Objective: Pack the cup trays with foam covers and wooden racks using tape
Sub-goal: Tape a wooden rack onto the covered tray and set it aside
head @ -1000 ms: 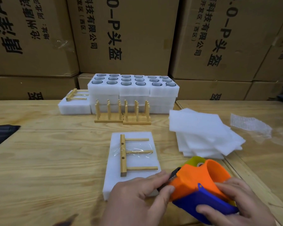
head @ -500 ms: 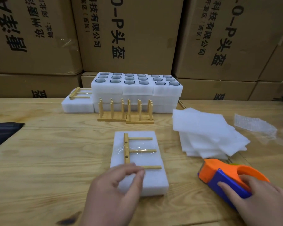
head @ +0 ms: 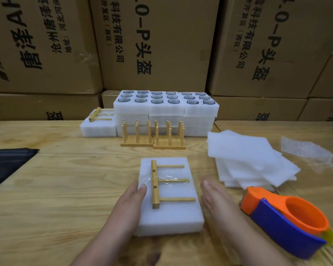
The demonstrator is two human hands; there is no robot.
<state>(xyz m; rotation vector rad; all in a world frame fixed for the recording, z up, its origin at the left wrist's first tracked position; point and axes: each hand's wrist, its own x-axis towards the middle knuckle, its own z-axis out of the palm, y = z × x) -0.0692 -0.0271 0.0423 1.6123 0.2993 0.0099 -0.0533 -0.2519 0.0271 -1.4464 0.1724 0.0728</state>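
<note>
Hidden: I cannot see what is inside the near foam pack [head: 169,214], because its white cover hides it. My arms are cut off at the bottom edge. The dark sheet [head: 6,164] at the left is cut off too, and I cannot tell what it is.
Hard to see: The clear tape [head: 167,179] across the pack only shows as a shiny wrinkle.
Left hand: My left hand [head: 131,200] lies flat against the left side of the pack, fingers straight, one fingertip on top of the foam.
Right hand: My right hand [head: 217,200] is flat and straight too, just beside the right side of the pack. I cannot tell if it touches.
Task thing: The pack sits in the near middle of the table [head: 56,189], between my hands. A wooden rack [head: 155,186] lies flat on it under the tape.
Table: It is pale wood with wavy grain lines.
Room: Big brown cardboard boxes [head: 158,45] with black writing stand like a wall at the far side.
Far things: White foam cup trays [head: 165,110] are stacked there with round cups in the holes. Two wooden racks [head: 153,135] stand up in front of them.
Right side: A pile of thin foam covers [head: 246,158] looks soft. An orange and blue tape dispenser [head: 284,217] lies near right.
</note>
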